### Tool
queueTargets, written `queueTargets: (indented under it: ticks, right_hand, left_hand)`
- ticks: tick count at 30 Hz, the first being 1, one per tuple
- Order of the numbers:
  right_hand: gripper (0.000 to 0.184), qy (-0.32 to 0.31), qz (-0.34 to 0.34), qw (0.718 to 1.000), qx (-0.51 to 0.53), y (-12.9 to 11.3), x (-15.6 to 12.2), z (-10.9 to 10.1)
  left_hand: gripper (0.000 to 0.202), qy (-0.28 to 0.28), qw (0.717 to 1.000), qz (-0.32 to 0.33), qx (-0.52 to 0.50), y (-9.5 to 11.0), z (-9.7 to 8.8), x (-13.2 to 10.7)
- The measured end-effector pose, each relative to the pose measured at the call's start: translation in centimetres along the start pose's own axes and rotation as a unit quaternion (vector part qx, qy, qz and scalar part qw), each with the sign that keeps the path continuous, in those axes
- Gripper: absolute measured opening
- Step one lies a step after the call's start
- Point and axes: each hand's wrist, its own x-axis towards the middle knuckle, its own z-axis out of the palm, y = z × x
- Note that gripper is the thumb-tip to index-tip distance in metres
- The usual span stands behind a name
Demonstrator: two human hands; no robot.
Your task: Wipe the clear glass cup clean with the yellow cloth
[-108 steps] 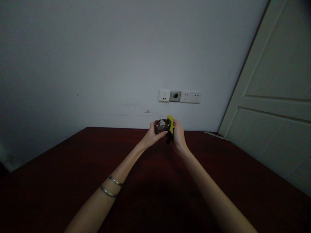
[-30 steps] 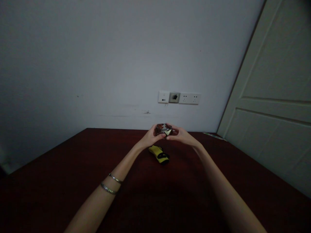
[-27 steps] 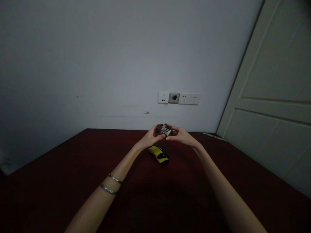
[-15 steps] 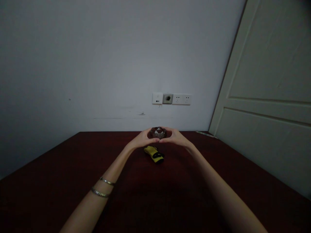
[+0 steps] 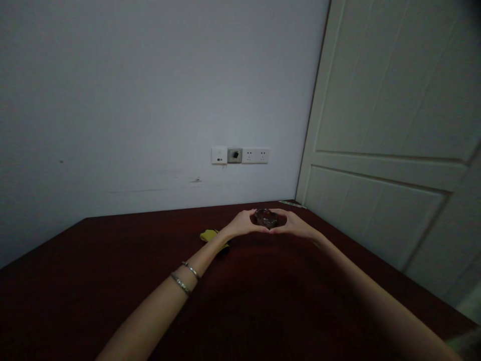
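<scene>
A glass ashtray [image 5: 266, 218], see-through with a scalloped rim, is held between my two hands near the far side of the dark red table. My left hand [image 5: 243, 224] curves round its left side, and my right hand [image 5: 294, 223] curves round its right. My thumbs meet at the near side of the glass. Two silver bracelets circle my left forearm. Behind that forearm lies a yellow and black cloth item [image 5: 209, 235], perhaps a sock, partly hidden by the arm.
The dark red tabletop [image 5: 124, 260] runs up to a pale wall [image 5: 150, 100]. Wall sockets [image 5: 255, 156] sit above its back edge. On the right stands a white panelled door [image 5: 376, 125]. A thin pale strip [image 5: 292, 204] lies at the back right corner.
My hands have carried the ashtray rightward, away from the yellow and black cloth item, which my left forearm now partly covers. The view has turned to the right.
</scene>
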Motion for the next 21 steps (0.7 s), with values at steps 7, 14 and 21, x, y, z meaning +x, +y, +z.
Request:
queueTargets:
  ticks: [7, 14, 21]
  right_hand:
    - [0.073, 0.033, 0.042, 0.997, -0.052, 3.4, -4.0, -2.2]
    - [0.078, 0.016, 0.06, 0.995, -0.075, 6.1, -6.0, -2.5]
    - [0.083, 0.003, 0.075, 0.992, -0.097, 8.0, -7.1, -2.1]
  left_hand:
    - [0.067, -0.037, 0.999, -0.002, 0.025, -0.7, 5.0, 2.1]
    - [0.075, -0.038, 0.998, 0.008, 0.044, -1.8, 7.7, 2.5]
    - [0.084, -0.042, 0.998, -0.007, 0.057, -3.4, 9.3, 2.1]
